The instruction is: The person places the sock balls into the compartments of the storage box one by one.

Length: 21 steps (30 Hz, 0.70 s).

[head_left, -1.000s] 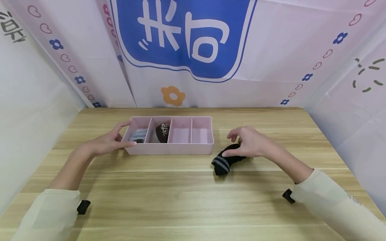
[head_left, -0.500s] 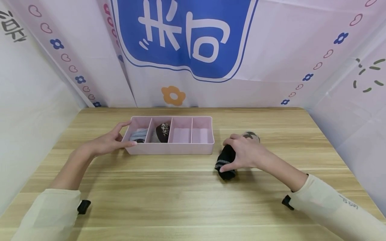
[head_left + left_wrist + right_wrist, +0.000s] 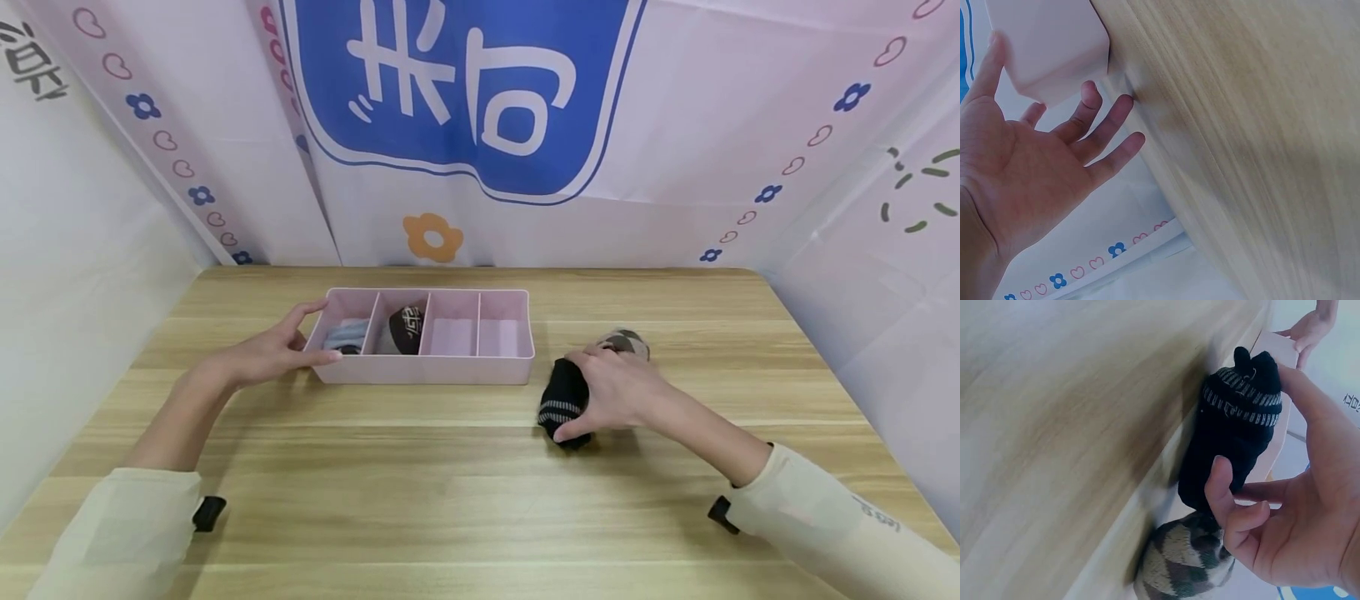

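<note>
A rolled black sock (image 3: 562,396) with grey striped bands lies on the table right of the pink divided box (image 3: 427,371). My right hand (image 3: 618,387) grips this sock, thumb near its striped end and fingers along its far side. Close behind the fingers lies a rolled camouflage-patterned sock (image 3: 1185,562), partly hidden by the hand in the head view. My left hand (image 3: 270,354) holds the box's left end, thumb at the front corner and index finger at the back corner. In the left wrist view, its other fingers (image 3: 1113,119) are spread beside the box.
Inside the box's leftmost compartment is a light blue sock (image 3: 347,335). A brown and grey sock (image 3: 405,331) sits in the second compartment, and the two right compartments show bare floors. Printed cloth (image 3: 645,167) hangs behind the wooden table (image 3: 420,500) and at its sides.
My right hand has come down and closed round the black sock, which has turned more upright in view. The camouflage sock has come into sight behind it. The left hand stays at the box.
</note>
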Tool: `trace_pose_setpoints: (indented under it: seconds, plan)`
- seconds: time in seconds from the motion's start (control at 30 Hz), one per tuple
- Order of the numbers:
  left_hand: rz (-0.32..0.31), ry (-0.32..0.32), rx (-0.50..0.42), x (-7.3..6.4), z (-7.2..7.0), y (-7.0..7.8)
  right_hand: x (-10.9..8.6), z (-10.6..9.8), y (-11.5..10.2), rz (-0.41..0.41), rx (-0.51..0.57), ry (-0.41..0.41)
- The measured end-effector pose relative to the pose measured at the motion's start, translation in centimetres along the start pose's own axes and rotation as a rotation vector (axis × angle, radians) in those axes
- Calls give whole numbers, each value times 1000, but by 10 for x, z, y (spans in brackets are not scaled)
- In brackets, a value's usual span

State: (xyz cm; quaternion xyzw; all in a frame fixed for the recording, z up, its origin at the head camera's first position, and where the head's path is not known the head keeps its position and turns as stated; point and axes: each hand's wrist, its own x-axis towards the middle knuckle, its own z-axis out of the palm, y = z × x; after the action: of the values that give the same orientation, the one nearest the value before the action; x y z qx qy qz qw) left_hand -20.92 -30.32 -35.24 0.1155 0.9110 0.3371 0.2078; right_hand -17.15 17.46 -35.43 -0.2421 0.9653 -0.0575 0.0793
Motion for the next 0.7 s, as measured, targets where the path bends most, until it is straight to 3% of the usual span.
trace_pose_setpoints:
  seconds: [0.47,0.7]
  plan:
    - [-5,-3,2,-2,-1,3,6,2,9,-61,194,-53]
    - [-2,-8,-5,-2,-1,3,5,3,17,-96,305,-40]
